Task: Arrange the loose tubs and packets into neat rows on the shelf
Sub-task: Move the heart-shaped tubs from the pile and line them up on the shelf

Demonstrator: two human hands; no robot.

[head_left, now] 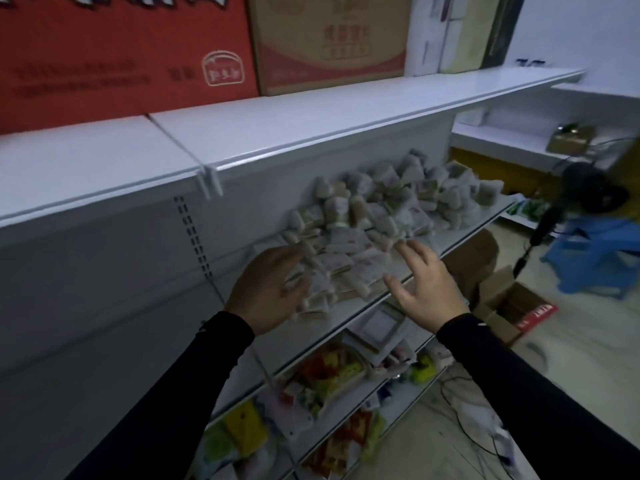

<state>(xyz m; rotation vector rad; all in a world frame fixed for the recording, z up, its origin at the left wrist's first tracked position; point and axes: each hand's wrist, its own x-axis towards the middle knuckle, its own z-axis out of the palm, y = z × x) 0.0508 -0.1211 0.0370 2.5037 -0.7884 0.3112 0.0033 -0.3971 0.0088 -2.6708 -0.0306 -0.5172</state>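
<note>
A jumbled heap of pale packets (377, 216) lies along the white middle shelf (349, 317), running from its near end to the far right. My left hand (266, 289) is at the heap's near left edge, fingers spread and straight, touching the nearest packets. My right hand (424, 282) hovers over the shelf's front edge just right of the same packets, fingers spread and holding nothing. Both arms wear black sleeves. The picture is blurred, so single packets are hard to tell apart.
The top shelf (277, 133) overhangs the heap and carries a red carton (114, 53) and a brown carton (329, 39). Lower shelves hold colourful packets (332, 372). On the floor to the right stand an open cardboard box (516, 310), a blue stool (602, 258) and a black fan (588, 188).
</note>
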